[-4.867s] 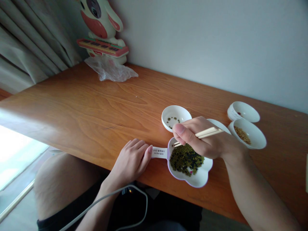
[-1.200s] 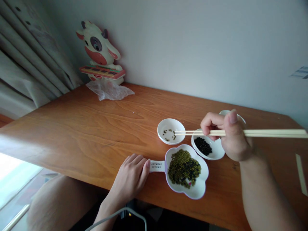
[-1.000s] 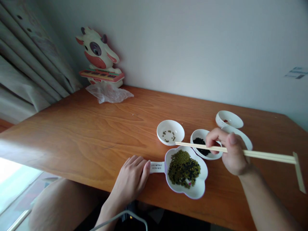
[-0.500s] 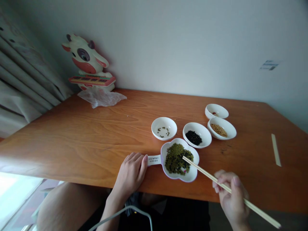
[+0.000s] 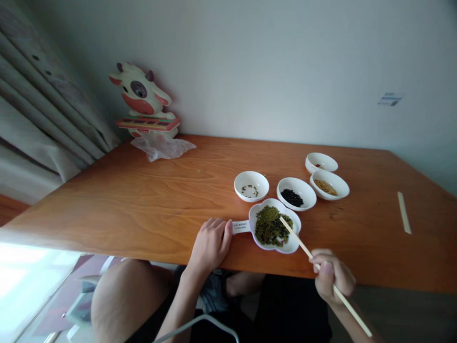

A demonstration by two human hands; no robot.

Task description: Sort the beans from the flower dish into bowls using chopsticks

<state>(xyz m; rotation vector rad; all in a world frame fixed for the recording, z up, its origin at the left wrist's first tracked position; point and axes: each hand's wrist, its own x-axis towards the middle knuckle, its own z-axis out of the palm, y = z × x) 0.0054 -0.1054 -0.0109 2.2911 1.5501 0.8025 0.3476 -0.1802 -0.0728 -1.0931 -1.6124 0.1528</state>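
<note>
My left hand [image 5: 210, 242] is closed round the handle end of a white flower-shaped dish [image 5: 293, 244] with a purple rim, near the table's front edge. Green beans [image 5: 266, 219] mixed with some dark ones lie in it, with a small pinkish bit among them. My right hand [image 5: 332, 275] grips a pair of chopsticks [image 5: 303, 245], whose tips point down into the beans. Whether the tips pinch a bean is too small to tell. Just behind the dish stand a white bowl [image 5: 252, 175] with several green beans and another bowl [image 5: 309, 196] with black beans [image 5: 292, 197].
Farther right are a bowl [image 5: 339, 186] of tan beans and a bowl [image 5: 321, 157] with a few reddish bits. A cow toy keyboard [image 5: 148, 124] and a clear plastic bag [image 5: 164, 148] sit at the back left. A pale strip [image 5: 404, 213] lies on the right of the table [image 5: 160, 200].
The camera view has shifted, so the scene sits a little differently. The right hand has turned slightly, and the chopsticks now slope more steeply, tips still over the beans. The left hand keeps the handle.
</note>
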